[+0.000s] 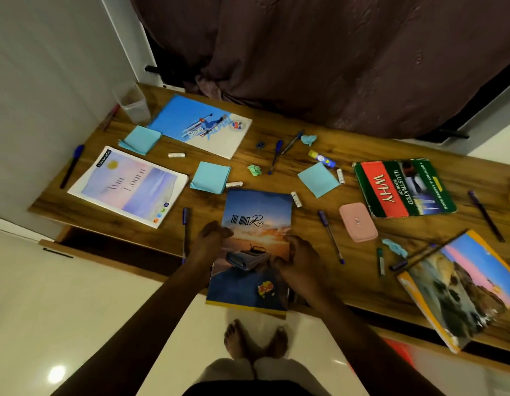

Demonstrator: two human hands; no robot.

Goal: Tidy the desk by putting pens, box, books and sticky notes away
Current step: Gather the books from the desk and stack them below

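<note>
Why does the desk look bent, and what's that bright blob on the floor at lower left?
Head view: the wide-angle lens bows the desk edges. Head view: the blob is a light's glare on the glossy floor. Head view: the light is dim and warm, and the yellow-edged book smears toward the right edge of the frame.

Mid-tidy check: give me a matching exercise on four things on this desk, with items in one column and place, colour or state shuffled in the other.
1 Quiet Ride book
2 WHY book
3 pink box
4 clear container

A far left corner of the desk
B green and red cover
C held by left hand and right hand
D between books 1 and 2

Pairs: 1-C, 2-B, 3-D, 4-A
</note>
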